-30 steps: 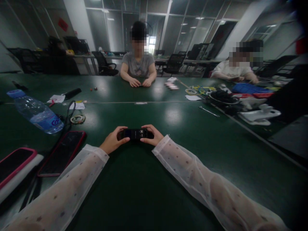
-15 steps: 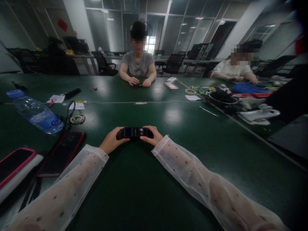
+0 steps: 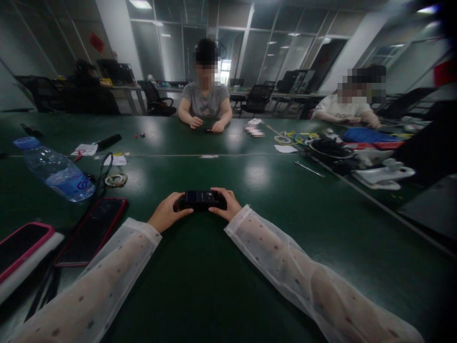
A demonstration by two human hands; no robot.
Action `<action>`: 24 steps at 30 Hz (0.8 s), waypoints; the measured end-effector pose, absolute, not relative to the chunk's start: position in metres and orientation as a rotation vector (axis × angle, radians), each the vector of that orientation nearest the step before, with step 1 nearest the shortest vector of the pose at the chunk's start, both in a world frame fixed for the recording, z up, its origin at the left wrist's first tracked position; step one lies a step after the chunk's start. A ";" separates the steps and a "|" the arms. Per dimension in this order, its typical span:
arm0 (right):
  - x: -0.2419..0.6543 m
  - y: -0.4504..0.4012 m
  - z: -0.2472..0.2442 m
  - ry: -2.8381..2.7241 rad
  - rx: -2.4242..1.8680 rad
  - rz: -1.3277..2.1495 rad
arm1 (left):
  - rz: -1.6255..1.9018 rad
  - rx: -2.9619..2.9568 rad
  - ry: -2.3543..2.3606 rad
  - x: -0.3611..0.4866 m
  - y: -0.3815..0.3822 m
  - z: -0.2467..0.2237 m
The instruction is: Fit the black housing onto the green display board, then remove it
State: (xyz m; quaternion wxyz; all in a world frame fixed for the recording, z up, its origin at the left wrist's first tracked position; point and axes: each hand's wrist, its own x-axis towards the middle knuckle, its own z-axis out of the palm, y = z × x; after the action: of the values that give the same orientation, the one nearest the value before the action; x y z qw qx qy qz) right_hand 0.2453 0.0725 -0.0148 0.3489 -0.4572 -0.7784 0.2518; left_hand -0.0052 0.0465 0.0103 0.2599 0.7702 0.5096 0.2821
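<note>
Between my two hands is a small black device with a screen [image 3: 200, 198], low over the green table [image 3: 214, 276]. Small white marks show on the screen; they are too small to read. My left hand [image 3: 170, 210] grips the left end, thumb along the near side. At the other end, my right hand [image 3: 226, 203] holds it with the thumb in front and fingers over the top. Sheer dotted sleeves cover both forearms. Whether the device touches the table I cannot tell.
Left of my arms lie a red-edged phone [image 3: 92, 232], a pink-cased phone [image 3: 23, 247] and a tilted water bottle [image 3: 57, 174]. A wrench [image 3: 309, 169] and a heap of cables [image 3: 328, 147] lie to the right. Two people [image 3: 205, 100] sit across the table.
The whole view has shifted slightly downward in the picture. My hands keep their grip on the device, and its screen looks a little dimmer. The person opposite has moved their hands slightly.
</note>
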 end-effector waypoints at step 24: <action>0.255 0.083 -0.019 -1.195 -1.205 0.415 | 0.762 1.999 1.362 -0.005 0.042 0.018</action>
State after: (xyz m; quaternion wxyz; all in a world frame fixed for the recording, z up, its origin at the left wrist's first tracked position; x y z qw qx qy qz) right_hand 0.2545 0.0833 -0.0194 0.6419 -0.5289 -0.5245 0.1820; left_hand -0.0049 0.0425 0.0176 0.2983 0.7523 0.5126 0.2868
